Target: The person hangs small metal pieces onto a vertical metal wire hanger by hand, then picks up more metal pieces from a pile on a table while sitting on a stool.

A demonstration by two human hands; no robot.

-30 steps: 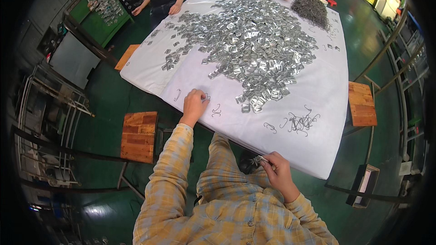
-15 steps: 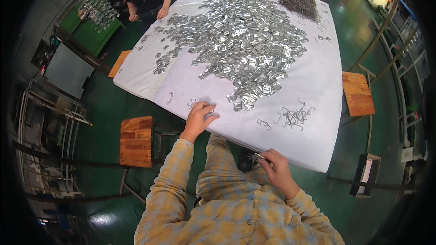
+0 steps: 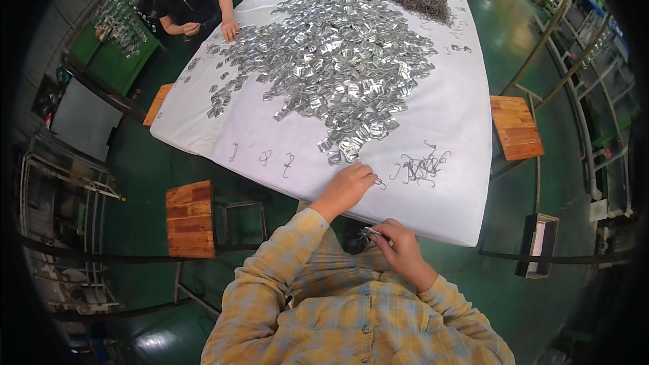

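Note:
My left hand [image 3: 348, 189] is on the white-covered table near its front edge. Its fingers are bent together at a small wire hook [image 3: 380, 183], part of which shows beside the fingertips. My right hand [image 3: 399, 247] is closed in a pinch just off the table's edge, holding small silver metal pieces [image 3: 369, 232]; they look like flat buckles, but their exact form is unclear. A loose cluster of wire hooks [image 3: 422, 165] lies to the right. On the left are separate little groups of wire hooks [image 3: 289, 163]. A wide heap of flat silver buckles [image 3: 345, 61] covers the table's middle.
At the far right of the table stands a dark heap of wire hooks [image 3: 422, 0]. A co-worker [image 3: 193, 3] handles pieces at the far left. Wooden stools [image 3: 190, 220] [image 3: 516, 127] stand beside the table. A black box [image 3: 538, 247] is at the right.
My left hand has moved right, from the small hook groups to the hook near the cluster. One group it covered now shows. My right hand still holds its pieces. The view has shifted slightly.

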